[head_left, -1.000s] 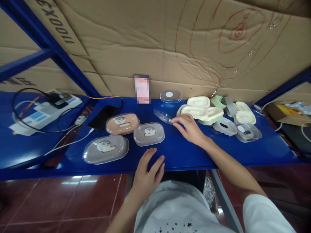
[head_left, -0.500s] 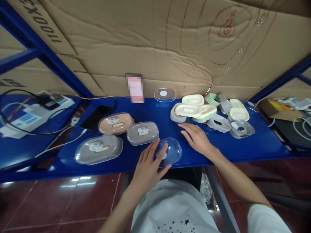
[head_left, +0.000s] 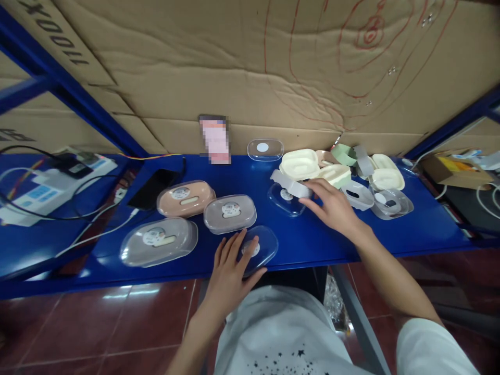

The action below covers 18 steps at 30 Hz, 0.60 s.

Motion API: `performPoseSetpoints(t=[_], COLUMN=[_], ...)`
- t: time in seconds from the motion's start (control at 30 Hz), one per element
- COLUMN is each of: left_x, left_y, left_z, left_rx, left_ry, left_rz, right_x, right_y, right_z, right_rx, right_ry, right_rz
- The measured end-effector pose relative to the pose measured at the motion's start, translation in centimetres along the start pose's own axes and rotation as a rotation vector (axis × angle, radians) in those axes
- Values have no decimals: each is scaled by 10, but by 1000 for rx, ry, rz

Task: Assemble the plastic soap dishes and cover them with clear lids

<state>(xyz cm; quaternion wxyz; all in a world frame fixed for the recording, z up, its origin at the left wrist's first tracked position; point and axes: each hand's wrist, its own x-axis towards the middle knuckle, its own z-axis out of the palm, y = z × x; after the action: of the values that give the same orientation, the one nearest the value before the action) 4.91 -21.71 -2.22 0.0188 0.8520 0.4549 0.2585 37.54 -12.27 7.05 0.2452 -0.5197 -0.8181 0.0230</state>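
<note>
My right hand point(head_left: 336, 205) pinches the end of a tilted light-grey oval plastic shell point(head_left: 288, 186), lifted just above a clear plastic lid point(head_left: 284, 204) with a round white label. My left hand point(head_left: 231, 271) lies over another clear lid point(head_left: 266, 248) at the table's front edge, its fingers spread and touching the rim and label. Left of it stand three covered oval boxes: a grey one point(head_left: 219, 217), a pinkish-tan one point(head_left: 198, 194) and a larger grey one point(head_left: 174, 242). Beyond my right hand lie loose cream trays point(head_left: 300, 164), a green shell point(head_left: 344, 156) and grey shells point(head_left: 358, 197).
A clear lid point(head_left: 265, 149) and a blurred-out phone-like item point(head_left: 215, 139) stand against the cardboard wall point(head_left: 187, 78). At left are a black phone point(head_left: 154, 188) with a white cable and a power strip point(head_left: 54, 185). A cardboard box point(head_left: 453, 174) sits at far right.
My right hand has taken hold of the grey shell and tilted it up, uncovering the clear lid below. The cream tray on it now lies behind. My left hand and its lid have shifted left.
</note>
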Motion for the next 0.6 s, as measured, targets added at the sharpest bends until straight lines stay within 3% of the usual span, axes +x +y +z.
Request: performPoseSetpoints(t=[0.1,0.2,0.3,0.4,0.5,0.6], left_x=[3,5,7,21,61,126], left_y=[-1,4,21,39,46,38], left_z=[-4,-6,-6,-8,-10,-6], left_rx=[15,77,92,35,-8,34], left_ry=[-15,32,77,44,28,-49], left_rz=[-10,-29,4,130,206,103], right_x=[-40,-84,-122,-147,-161,-168], right_y=[-4,-7,-3,6,15,21], right_z=[-15,-12,-1,6,6,8], right_rx=[55,16,3,-27,-95,-149], right_ry=[-75,-133,-74,-24,5,53], right_rz=[-66,-99,-58,13,90,153])
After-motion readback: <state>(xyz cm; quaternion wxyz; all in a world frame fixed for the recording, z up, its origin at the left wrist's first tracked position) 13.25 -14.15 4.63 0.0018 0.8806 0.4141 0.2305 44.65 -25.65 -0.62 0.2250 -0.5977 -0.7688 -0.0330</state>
